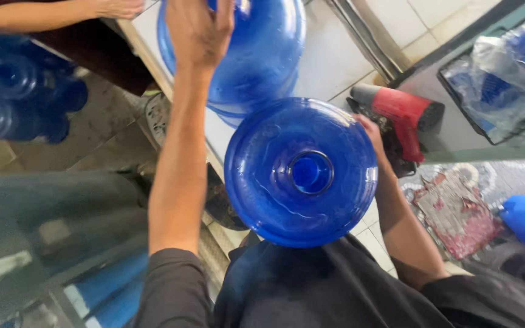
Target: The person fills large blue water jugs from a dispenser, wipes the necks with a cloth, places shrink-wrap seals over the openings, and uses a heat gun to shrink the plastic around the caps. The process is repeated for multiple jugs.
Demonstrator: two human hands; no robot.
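Observation:
Seen from above, a large blue water jug stands upright in front of my body, its open round neck facing up. My right hand presses against its right side, mostly hidden behind the jug. A second blue jug stands just beyond it on the white tiled floor. My left hand reaches forward and rests on top of that far jug, fingers wrapped over its upper part.
A red heat gun lies on the floor to the right. More blue jugs are stacked at the left. Another person's arm stretches across the top left. A plastic-wrapped blue item sits at right, and a patterned rug.

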